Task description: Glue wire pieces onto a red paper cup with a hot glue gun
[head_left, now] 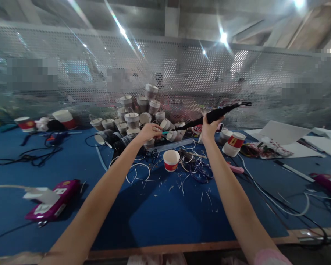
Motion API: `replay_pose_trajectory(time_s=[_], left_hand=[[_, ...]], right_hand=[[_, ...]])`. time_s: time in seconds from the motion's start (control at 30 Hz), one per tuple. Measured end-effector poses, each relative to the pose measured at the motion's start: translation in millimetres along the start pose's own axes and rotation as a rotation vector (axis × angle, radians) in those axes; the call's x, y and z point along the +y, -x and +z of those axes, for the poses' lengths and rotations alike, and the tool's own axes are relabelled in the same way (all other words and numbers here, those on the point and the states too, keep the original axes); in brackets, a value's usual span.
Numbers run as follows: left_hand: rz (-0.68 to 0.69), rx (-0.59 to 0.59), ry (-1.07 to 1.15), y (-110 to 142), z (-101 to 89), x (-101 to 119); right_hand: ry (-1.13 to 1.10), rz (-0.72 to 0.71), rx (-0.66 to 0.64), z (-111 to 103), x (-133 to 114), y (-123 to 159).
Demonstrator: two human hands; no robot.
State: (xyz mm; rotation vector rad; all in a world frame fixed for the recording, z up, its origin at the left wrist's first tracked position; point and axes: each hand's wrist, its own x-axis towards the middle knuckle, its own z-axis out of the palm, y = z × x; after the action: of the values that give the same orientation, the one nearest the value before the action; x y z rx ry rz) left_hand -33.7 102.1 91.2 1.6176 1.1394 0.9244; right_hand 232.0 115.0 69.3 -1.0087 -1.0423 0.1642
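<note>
Stretched between my hands is a long black fibrous bundle (220,113), thick near the right end and thin toward the left. My right hand (209,128) is wrapped round its thick part, and a frayed tip sticks out beyond to the right. At the thin end, the fingers of my left hand (150,133) are pinched together. A small teal piece (165,132) shows at those fingertips; what it belongs to I cannot make out. Below and between the hands, a red and white paper cup (171,160) stands upright on the blue table (165,221).
Many grey-wrapped paper cups (131,119) are piled behind my left hand. White and black wires and scraps (193,162) lie around the cup. A purple power strip (53,202) is at left. Right are another cup (234,143) and white sheets (281,132). A perforated metal screen (187,81) closes the back.
</note>
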Motion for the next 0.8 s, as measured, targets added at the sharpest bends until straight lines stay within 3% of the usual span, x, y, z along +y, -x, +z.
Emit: replay_pose_trajectory(time_s=[0.1, 0.33, 0.5, 0.8], left_hand=[[0.033, 0.175, 0.088, 1.5, -19.5, 7.5], [0.140, 0.741, 0.359, -3.1, -58.8, 12.4], [0.227, 1.084, 0.401, -3.5, -83.2, 9.1], [0.269, 1.418, 0.418, 10.4, -123.6, 8.4]], right_hand=[[0.163, -0.098, 0.133, -7.2, 2.7, 0.2], [0.438, -0.172, 0.056, -18.2, 5.5, 0.1], [0.529, -0.190, 0.030, -21.4, 5.2, 2.6], [0.507, -0.119, 0.042, -30.0, 8.4, -2.7]])
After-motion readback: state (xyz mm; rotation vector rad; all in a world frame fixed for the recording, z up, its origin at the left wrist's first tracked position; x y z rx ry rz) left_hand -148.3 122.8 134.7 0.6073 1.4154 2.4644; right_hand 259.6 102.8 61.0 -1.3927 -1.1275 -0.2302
